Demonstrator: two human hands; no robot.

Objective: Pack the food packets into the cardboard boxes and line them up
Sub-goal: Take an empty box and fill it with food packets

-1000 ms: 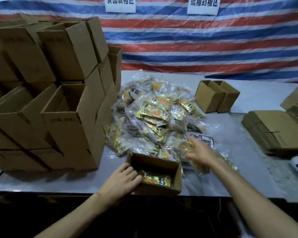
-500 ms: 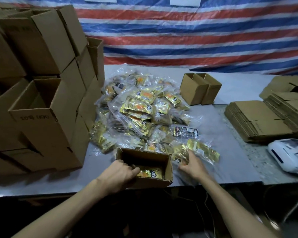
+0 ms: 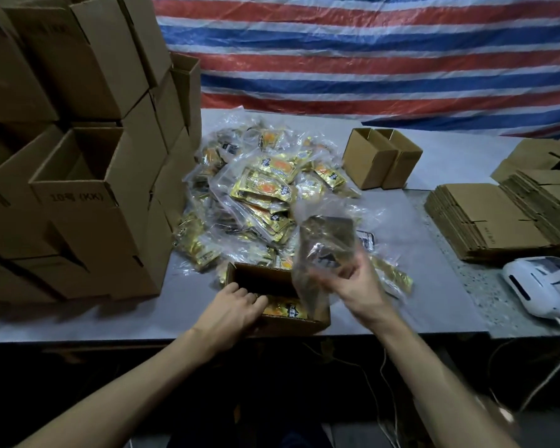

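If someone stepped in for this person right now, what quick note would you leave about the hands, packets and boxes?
Left hand grips the near-left wall of the open box at the front edge of the table.
Right hand holds a clear packet, blurred, just above that box.
Done: one yellow packet lies inside the box.
Left: the pile of packets behind the box is unpacked; two small boxes stand open side by side at the back.
Whether the stacked boxes on the left are filled cannot be told.

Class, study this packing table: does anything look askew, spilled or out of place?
The stacked cardboard boxes on the left sit tilted at differing angles, not lined up. The food packets lie in a loose, sprawling heap.
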